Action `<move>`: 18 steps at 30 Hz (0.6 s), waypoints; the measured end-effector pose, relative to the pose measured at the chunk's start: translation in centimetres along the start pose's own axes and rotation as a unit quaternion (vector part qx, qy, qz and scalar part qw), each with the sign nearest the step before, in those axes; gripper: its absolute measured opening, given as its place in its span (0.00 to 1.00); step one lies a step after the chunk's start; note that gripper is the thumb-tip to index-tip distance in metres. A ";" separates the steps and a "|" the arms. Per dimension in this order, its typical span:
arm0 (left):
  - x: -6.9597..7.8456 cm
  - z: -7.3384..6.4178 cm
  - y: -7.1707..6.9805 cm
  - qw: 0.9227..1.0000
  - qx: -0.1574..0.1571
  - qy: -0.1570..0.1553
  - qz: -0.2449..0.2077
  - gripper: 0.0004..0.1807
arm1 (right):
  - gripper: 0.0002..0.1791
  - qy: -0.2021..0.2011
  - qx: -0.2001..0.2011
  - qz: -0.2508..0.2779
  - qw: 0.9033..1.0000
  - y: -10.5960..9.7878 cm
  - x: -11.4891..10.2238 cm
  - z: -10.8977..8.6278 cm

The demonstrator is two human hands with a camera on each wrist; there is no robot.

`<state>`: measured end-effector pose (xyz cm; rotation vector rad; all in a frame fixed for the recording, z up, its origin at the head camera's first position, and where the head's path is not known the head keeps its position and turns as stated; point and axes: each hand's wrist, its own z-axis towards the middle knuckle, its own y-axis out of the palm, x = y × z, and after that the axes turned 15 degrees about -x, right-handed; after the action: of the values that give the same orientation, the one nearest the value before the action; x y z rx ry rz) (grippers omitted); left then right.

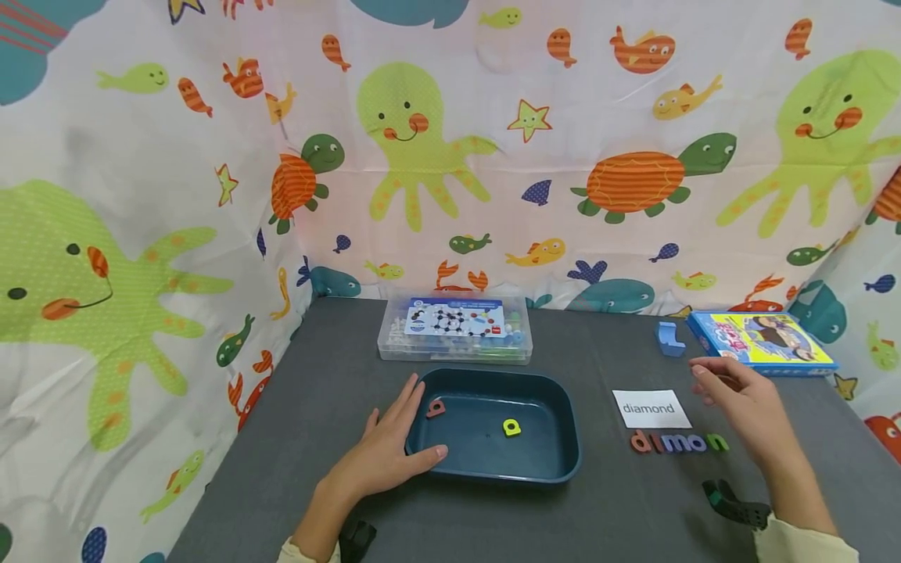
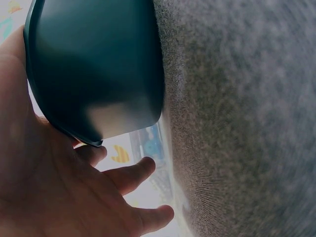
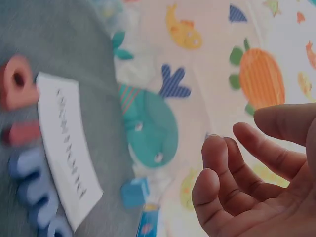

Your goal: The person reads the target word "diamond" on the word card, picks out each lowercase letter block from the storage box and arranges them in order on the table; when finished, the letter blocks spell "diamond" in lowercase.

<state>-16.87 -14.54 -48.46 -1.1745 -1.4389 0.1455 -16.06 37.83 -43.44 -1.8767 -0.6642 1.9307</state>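
My left hand [image 1: 414, 422] lies on the grey table against the left end of a dark teal tray [image 1: 556, 469], fingers straight along its wall and thumb at its front rim. The left wrist view shows the tray [image 2: 98, 64] against that hand [image 2: 123, 197]. In the tray lie a red letter [image 1: 436, 407] and a yellow letter [image 1: 511, 427]. A white card reading "diamond" [image 1: 649, 408] lies to the right, with the letters "dimon" [image 1: 679, 443] in a row below it. My right hand [image 1: 711, 387] hovers just right of the card, fingers loosely bent, holding nothing [image 3: 237, 168].
A clear plastic box [image 1: 455, 329] of small parts stands behind the tray. A blue letter piece [image 1: 669, 339] and a blue picture box [image 1: 760, 342] sit at the back right. Sea-creature cloth walls close in the table on three sides.
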 end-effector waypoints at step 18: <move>-0.3 0.1 0.1 1.000 -0.004 0.003 -0.003 0.57 | 0.16 -0.132 -0.019 0.088 0.987 3.9 -6.8 2.9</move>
<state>-16.93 -14.63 -48.72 -1.1753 -1.4393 0.1331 -18.36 30.54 -40.05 -1.7703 -0.6336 2.3221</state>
